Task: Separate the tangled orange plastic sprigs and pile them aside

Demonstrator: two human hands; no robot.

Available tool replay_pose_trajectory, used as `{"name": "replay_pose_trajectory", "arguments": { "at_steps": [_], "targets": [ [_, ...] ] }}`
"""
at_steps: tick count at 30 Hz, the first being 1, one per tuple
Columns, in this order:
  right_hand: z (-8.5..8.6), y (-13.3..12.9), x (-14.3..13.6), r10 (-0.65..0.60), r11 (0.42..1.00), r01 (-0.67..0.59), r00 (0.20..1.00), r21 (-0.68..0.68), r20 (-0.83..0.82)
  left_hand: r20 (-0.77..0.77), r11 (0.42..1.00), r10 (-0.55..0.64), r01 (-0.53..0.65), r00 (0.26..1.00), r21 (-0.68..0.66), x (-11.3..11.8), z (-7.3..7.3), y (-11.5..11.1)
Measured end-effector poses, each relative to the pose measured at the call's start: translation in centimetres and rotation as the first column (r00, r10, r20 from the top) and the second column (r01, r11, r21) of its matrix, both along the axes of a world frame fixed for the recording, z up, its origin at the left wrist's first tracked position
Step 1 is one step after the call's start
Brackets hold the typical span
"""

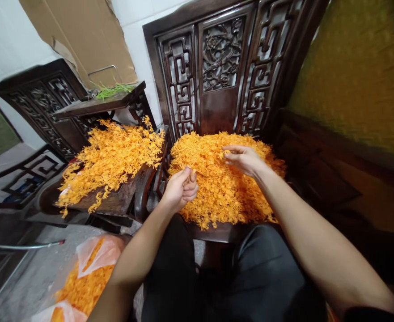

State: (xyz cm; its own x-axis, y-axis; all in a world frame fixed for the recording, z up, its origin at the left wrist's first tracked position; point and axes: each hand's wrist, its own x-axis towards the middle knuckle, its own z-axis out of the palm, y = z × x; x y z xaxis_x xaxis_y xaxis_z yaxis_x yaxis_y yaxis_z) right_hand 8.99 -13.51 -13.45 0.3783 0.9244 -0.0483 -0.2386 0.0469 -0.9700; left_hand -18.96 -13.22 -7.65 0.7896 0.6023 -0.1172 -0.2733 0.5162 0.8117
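Observation:
A large heap of small, curly orange pieces (223, 197), plastic-looking, covers the seat of the dark carved wooden chair in front of me. My left hand (182, 190) is closed at the heap's left side, fingers curled in and thumb on top. A bit of orange shows at its fingertips, seemingly one of the small pieces. Over the upper part of the heap, my right hand (243, 160) reaches in with its fingers apart. Orange shows between those fingers; whether they touch a piece I cannot tell.
A second orange pile (116, 156) spreads over the chair seat to the left. On the floor, a clear plastic bag (96, 257) holds more orange pieces. Green strands (114, 91) lie on a small wooden table (96, 106), with cardboard (82, 36) behind. The carved chair back (218, 105) rises beyond the heap.

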Motion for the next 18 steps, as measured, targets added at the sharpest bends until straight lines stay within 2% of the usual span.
{"name": "replay_pose_trajectory", "arguments": {
  "at_steps": [7, 9, 10, 11, 12, 14, 15, 16, 17, 18],
  "targets": [
    [-0.2, 0.8, -0.7, 0.002, 0.998, 0.001, 0.999, -0.07, 0.04, -0.006, 1.0, 0.007, -0.007, 1.0, -0.001, 0.0, -0.1, 0.0],
    [-0.3, 0.9, -0.9, 0.03, 0.995, -0.018, 0.991, -0.093, 0.129, -0.013, 1.0, 0.01, -0.009, 1.0, 0.003, 0.0, 0.0, 0.0],
    [-0.3, 0.9, -1.0, 0.035, 0.996, -0.014, 0.974, -0.093, 0.226, -0.016, 1.0, 0.008, -0.008, 1.0, 0.008, 0.0, 0.0, 0.0],
    [-0.2, 0.9, -1.1, 0.02, 0.997, 0.008, 0.932, -0.075, 0.361, -0.019, 1.0, 0.006, -0.005, 1.0, 0.014, 0.1, 0.0, 0.0],
    [0.1, 0.9, -1.3, -0.022, 0.998, 0.046, 0.857, -0.034, 0.515, -0.023, 1.0, 0.004, -0.004, 1.0, 0.022, 0.1, 0.0, 0.0],
    [1.3, 0.5, -2.0, -0.174, 0.985, 0.128, 0.632, 0.12, 0.755, -0.035, 0.999, 0.002, -0.001, 0.999, 0.038, 0.2, -0.1, -0.1],
    [2.1, 0.1, -2.6, -0.254, 0.967, 0.147, 0.54, 0.207, 0.802, -0.042, 0.999, 0.001, 0.001, 0.999, 0.045, 0.2, -0.1, -0.1],
    [3.1, -0.3, -3.4, -0.314, 0.949, 0.148, 0.505, 0.278, 0.804, -0.047, 0.999, -0.001, 0.004, 0.999, 0.053, 0.3, -0.2, -0.2],
    [4.1, -0.8, -4.3, -0.336, 0.939, 0.127, 0.538, 0.32, 0.773, -0.049, 0.998, -0.005, 0.008, 0.999, 0.061, 0.3, -0.2, -0.2],
    [5.1, -1.4, -5.3, -0.304, 0.94, 0.077, 0.628, 0.332, 0.717, -0.047, 0.998, -0.013, 0.016, 0.999, 0.067, 0.3, -0.2, -0.3]
  ]
}}
